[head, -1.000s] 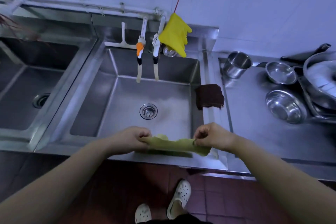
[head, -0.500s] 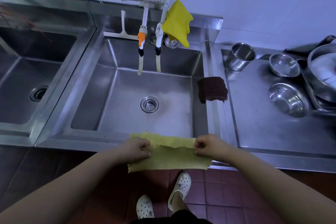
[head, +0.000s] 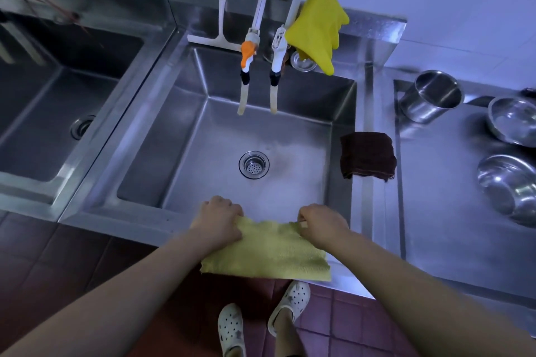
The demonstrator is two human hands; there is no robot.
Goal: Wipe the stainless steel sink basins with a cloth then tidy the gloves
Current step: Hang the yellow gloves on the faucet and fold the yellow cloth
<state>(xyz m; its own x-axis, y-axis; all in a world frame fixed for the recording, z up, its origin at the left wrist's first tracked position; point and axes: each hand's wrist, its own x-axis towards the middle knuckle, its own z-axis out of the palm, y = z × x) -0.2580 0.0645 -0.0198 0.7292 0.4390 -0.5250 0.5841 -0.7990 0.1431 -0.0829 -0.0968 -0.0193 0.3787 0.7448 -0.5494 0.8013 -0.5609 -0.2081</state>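
A yellow-green cloth (head: 269, 252) hangs spread flat over the front rim of the middle sink basin (head: 185, 130). My left hand (head: 217, 219) grips its top left corner and my right hand (head: 320, 223) pinches its top right corner. A second basin (head: 43, 124) lies to the left. Yellow rubber gloves (head: 317, 29) hang over the right tap's pipe at the back of the middle basin.
Two taps (head: 262, 64) reach over the middle basin, with a white squeegee (head: 216, 35) behind them. A dark brown cloth (head: 367, 155) lies on the basin's right rim. Steel pot (head: 432, 95) and bowls (head: 510, 185) stand on the right counter. My feet in white clogs (head: 261, 319) stand on red tiles.
The cloth was bunched into a strip between my hands; both hands have opened it out flat and it now hangs lower over the front rim.
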